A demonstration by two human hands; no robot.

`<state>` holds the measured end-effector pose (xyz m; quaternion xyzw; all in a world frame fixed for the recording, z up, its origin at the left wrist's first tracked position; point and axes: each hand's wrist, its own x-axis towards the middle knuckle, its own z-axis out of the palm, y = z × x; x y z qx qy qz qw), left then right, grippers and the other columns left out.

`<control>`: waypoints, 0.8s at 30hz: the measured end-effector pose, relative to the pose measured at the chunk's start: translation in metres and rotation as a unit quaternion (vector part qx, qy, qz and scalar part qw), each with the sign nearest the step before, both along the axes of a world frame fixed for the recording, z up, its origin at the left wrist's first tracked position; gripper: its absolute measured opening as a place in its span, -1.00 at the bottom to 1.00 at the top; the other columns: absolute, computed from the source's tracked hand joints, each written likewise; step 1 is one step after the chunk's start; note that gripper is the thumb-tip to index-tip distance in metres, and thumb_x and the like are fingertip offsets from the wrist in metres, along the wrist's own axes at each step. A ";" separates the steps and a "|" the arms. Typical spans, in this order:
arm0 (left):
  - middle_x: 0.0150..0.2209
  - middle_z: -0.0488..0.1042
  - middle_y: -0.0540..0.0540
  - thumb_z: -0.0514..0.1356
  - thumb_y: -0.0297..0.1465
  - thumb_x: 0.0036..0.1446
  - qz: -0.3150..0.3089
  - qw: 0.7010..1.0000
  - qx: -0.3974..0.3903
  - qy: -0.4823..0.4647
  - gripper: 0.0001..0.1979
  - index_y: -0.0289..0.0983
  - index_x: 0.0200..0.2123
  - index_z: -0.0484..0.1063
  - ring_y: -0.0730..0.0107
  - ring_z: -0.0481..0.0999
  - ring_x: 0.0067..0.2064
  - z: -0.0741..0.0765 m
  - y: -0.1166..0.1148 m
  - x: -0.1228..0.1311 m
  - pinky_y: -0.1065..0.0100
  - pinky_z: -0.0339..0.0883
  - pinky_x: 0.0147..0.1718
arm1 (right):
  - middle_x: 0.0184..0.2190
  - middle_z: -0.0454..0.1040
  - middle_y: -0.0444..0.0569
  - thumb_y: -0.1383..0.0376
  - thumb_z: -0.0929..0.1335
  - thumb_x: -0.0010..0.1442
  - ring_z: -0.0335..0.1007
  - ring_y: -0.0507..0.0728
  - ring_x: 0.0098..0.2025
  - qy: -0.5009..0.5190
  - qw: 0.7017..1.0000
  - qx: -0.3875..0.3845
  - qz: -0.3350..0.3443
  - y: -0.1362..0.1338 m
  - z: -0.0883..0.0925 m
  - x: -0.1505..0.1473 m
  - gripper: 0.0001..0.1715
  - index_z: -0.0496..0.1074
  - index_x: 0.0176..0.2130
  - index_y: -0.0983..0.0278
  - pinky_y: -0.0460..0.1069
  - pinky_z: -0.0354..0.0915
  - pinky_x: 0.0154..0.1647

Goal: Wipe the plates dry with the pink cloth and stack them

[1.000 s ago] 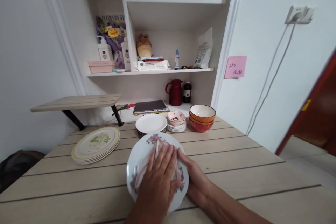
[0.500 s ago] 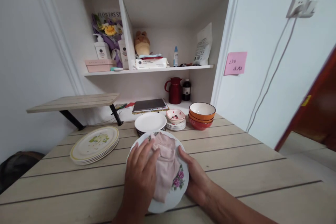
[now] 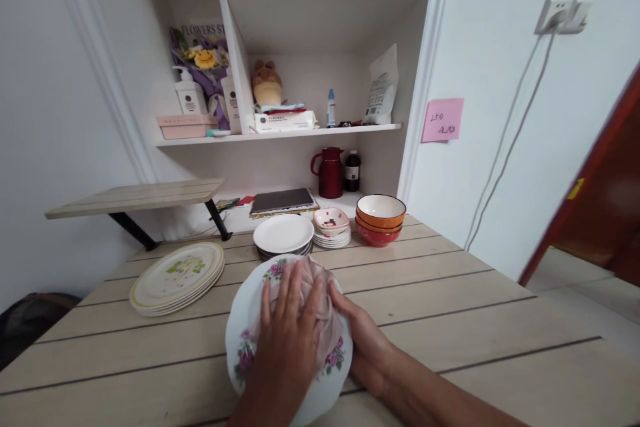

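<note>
A white plate with purple flower prints (image 3: 245, 333) is tilted up over the near part of the wooden table (image 3: 450, 293). My left hand (image 3: 287, 340) lies flat on a pale pink cloth (image 3: 323, 303), fingers stretched out, pressing it against the plate's face. My right hand (image 3: 365, 340) grips the plate's right rim, fingers curled behind it.
Behind the plate are a stack of yellow-rimmed plates (image 3: 177, 275), a stack of white plates (image 3: 283, 233), small saucers with a patterned dish (image 3: 331, 223) and stacked orange bowls (image 3: 381, 217). A red jug (image 3: 331, 172) and shelves stand at the back. A low wooden riser (image 3: 135, 195) is left.
My left hand has moved with the cloth from the plate's left side back toward its middle and upper part. The plate has shifted slightly left.
</note>
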<state>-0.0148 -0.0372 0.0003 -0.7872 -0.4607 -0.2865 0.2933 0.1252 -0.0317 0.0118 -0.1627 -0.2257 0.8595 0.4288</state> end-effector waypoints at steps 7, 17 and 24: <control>0.27 0.26 -0.08 0.01 -0.37 0.26 -0.089 0.994 0.034 0.046 -0.54 -0.28 0.21 0.26 0.28 0.06 0.34 0.004 -0.009 0.012 0.14 -0.21 0.32 | -0.11 0.59 0.17 -0.01 0.26 0.26 0.50 0.17 -0.01 -0.011 0.998 -0.058 -0.028 0.002 0.010 0.009 -0.33 0.40 0.08 0.47 0.02 0.17 0.20; 0.34 0.13 -0.07 0.00 -0.36 0.28 -0.046 0.998 -0.024 0.041 -0.41 -0.20 0.35 -0.03 0.20 0.03 0.36 0.000 -0.006 0.001 0.08 -0.07 0.28 | -0.06 0.57 0.17 -0.03 0.31 0.20 0.48 0.25 0.00 -0.034 0.986 -0.048 -0.157 0.021 0.013 0.032 -0.29 0.34 0.14 0.41 0.14 0.21 0.18; 0.35 0.07 -0.20 -0.03 -0.27 0.30 0.077 0.996 0.003 -0.042 -0.34 -0.30 0.38 -0.19 0.09 0.00 0.37 -0.008 0.004 -0.008 0.00 -0.01 0.24 | -0.02 0.54 0.21 -0.04 0.30 0.21 0.48 0.26 0.01 -0.040 0.998 -0.022 -0.052 0.006 0.007 0.020 -0.27 0.35 0.13 0.44 0.15 0.18 0.20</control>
